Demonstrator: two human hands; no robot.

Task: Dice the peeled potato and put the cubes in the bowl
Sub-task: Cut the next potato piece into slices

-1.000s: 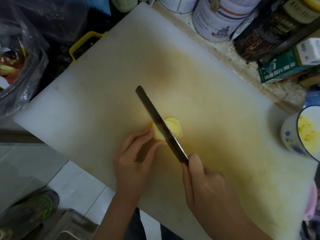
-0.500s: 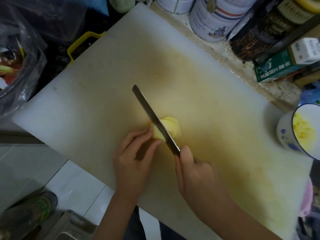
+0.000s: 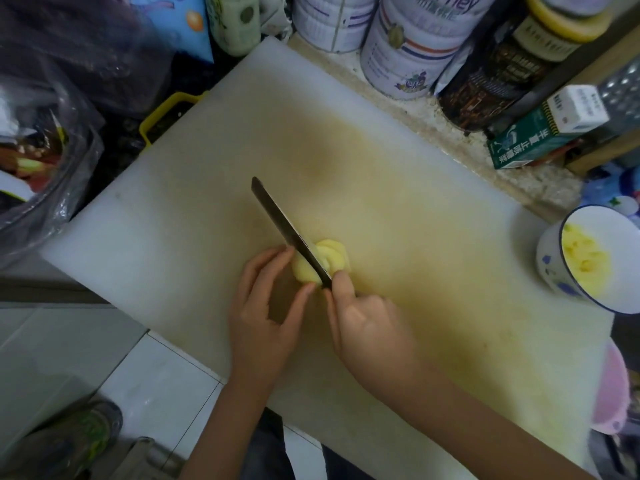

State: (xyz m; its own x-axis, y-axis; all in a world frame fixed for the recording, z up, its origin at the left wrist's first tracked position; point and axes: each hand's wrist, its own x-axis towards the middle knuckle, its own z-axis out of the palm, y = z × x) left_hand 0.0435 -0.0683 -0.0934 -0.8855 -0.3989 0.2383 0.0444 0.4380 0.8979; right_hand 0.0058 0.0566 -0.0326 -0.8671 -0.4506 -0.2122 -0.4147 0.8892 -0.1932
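Observation:
A peeled yellow potato piece (image 3: 332, 258) lies near the middle of the large white cutting board (image 3: 166, 220). My left hand (image 3: 266, 306) holds the potato's left side between fingertips and thumb. My right hand (image 3: 367, 323) grips the handle of a dark knife (image 3: 284, 226), forefinger stretched along its back. The blade stands in the potato, with cut slices leaning off to its right. A white bowl with blue flowers (image 3: 550, 261) stands at the board's right edge and holds yellow potato cubes (image 3: 581, 258).
Tins (image 3: 412, 53), a dark jar (image 3: 502, 74) and a green carton (image 3: 526, 143) line the counter behind the board. A plastic bag (image 3: 41, 150) sits at the left beside a yellow handle (image 3: 162, 109). A pink object (image 3: 613, 393) lies at the right edge. Tiled floor shows below.
My right hand and the knife have slid back toward me and to the left, so the blade sits deeper across the potato. My left hand keeps its hold.

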